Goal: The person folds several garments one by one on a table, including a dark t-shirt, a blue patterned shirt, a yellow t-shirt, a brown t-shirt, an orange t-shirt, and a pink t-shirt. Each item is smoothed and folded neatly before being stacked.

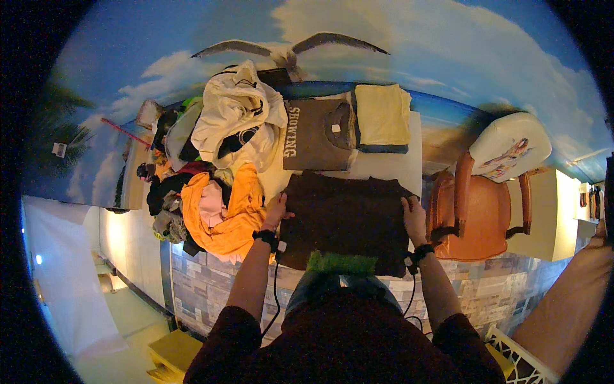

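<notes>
A dark brown garment (348, 216) lies spread before me, its near part hanging over the table's front edge. A fuzzy green patch (341, 263) shows at its near end. My left hand (277, 210) holds the garment's left edge, with the thumb on top of the cloth. At the opposite edge, my right hand (413, 217) grips the cloth near the far right corner. Just beyond lies a folded grey-brown T-shirt (314, 134) bearing pale lettering. Beside that shirt is a folded pale yellow garment (382, 115), stacked on darker cloth.
Loose clothing crowds the left, including an orange garment (247, 211) and a bulky cream garment (237, 115). The white tabletop (383, 168) shows at right. An orange-brown chair (484, 216) with wooden arms stands beyond the table's right side. Cables hang from both wrist straps.
</notes>
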Available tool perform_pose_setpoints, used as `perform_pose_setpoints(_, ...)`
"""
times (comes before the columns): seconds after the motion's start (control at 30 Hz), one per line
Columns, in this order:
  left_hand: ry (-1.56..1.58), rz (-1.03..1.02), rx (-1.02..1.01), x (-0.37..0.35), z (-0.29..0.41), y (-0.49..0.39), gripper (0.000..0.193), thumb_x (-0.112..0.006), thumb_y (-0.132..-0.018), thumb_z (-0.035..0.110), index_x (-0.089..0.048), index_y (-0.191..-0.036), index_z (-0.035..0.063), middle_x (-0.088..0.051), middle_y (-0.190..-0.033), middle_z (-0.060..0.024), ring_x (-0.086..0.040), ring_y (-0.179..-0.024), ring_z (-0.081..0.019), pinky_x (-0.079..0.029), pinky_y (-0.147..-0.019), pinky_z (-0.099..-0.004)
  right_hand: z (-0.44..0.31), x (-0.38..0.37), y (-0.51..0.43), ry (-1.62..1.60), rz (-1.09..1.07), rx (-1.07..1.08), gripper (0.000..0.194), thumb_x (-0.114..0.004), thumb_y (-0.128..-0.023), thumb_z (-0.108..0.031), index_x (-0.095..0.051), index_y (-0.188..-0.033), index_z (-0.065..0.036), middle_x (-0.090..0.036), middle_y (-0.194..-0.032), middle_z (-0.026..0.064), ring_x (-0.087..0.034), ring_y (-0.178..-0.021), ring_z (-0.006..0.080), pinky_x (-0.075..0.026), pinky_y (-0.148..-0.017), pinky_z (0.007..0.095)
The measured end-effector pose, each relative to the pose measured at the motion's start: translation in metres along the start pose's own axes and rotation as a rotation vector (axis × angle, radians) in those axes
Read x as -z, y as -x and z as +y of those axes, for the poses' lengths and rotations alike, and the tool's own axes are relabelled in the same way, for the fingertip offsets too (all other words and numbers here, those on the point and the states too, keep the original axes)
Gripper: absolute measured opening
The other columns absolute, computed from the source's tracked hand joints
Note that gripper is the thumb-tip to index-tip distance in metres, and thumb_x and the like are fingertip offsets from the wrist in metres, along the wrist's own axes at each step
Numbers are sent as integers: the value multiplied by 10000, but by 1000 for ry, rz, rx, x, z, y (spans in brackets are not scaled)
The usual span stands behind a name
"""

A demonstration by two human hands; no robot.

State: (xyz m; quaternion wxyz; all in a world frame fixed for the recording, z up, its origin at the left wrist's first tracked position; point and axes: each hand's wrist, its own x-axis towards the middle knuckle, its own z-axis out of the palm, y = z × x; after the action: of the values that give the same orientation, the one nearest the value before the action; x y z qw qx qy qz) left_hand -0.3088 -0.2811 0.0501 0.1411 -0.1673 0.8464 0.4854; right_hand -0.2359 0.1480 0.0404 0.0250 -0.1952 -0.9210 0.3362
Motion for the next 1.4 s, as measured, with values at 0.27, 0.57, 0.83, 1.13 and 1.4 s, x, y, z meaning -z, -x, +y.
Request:
perform_pose_setpoints(0.27, -294, 220, -84, 11, -9, 7, 435, -576, -963, 398, -590, -1117, -8, -679, -880, -180, -688, -764, -338, -557, -591, -403, -7, 10, 20, 21, 208, 60, 234, -705, -881, -176, -576, -1031, -51, -635, -914, 164, -639, -854, 336, -501, -686, 394)
perform_pose_setpoints(0.57, -832, -184, -58, 33, -11, -5, 683, -704, -739, 655, -675, -790, -25, -675, -696, -172, -686, -714, -345, -537, -630, -420, -102, -66, 77, -247, -349, 386, 513, -670, -894, -125, -474, -1365, -70, -487, -1314, 175, -605, -972, 350, -515, -808, 407)
perform_pose_setpoints(0.83, -199, -503, 55, 55, 46, 11, 505, -740, -811, 455, -682, -983, -16, -691, -848, -100, -676, -807, -195, -530, -684, -357, -91, -105, 68, -384, -475, 168, 569, -581, -978, -321, -393, -1456, -77, -377, -1480, 158, -486, -1253, 315, -492, -942, 378)
perform_pose_setpoints(1.13, 347, -759, -12, -17, 179, 119, 389, -595, -978, 255, -550, -1311, 60, -572, -1258, -68, -573, -1103, -180, -501, -920, -320, -102, -68, 57, -1434, -825, -330, 564, -450, -1028, -417, -406, -1449, -45, -501, -1390, 97, -562, -1168, 226, -452, -1013, 316)
perform_pose_setpoints(1.4, -71, -810, -324, -54, 125, 82, 417, -606, -964, 217, -518, -1361, 123, -483, -1430, -98, -433, -1347, -268, -493, -981, -441, 10, 7, 79, -1679, -460, -502, 713, -472, -982, -531, -359, -1469, -23, -443, -1465, 164, -499, -1281, 315, -433, -1067, 442)
